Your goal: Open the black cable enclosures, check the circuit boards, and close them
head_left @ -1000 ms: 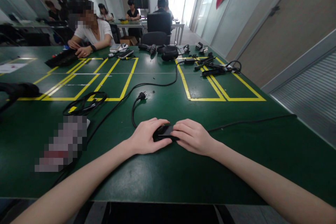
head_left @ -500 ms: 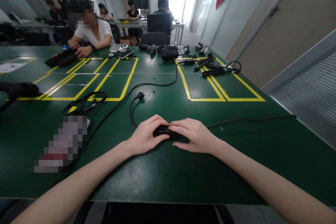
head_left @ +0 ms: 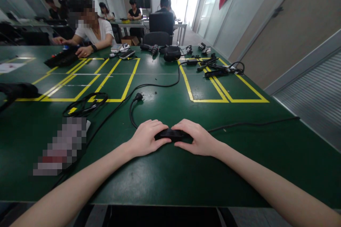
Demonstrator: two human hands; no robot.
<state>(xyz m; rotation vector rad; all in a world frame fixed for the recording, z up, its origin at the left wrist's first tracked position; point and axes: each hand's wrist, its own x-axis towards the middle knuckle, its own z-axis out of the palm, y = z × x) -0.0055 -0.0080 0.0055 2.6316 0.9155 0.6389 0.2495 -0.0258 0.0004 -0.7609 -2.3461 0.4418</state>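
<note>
A small black power adapter [head_left: 172, 134] lies on the green table [head_left: 165, 173], close to me. My left hand [head_left: 146, 137] grips its left end with curled fingers. My right hand [head_left: 195, 137] grips its right end the same way. From the left end a black cord loops up to a plug [head_left: 138, 97] lying on the table. Another thin cord [head_left: 253, 124] runs from the right end off toward the table's right edge.
Yellow tape boxes [head_left: 213, 92] mark the tabletop. A coiled black cable [head_left: 85, 103] lies at left, a pile of cables and adapters [head_left: 215, 68] at far right, drills and devices [head_left: 170, 54] at the back. A seated person [head_left: 92, 32] works across the table; others sit behind.
Both hands have slid slightly apart along the adapter, showing more of it. The plug and its cord loop shifted a little left and away. The person across reached an arm out leftward.
</note>
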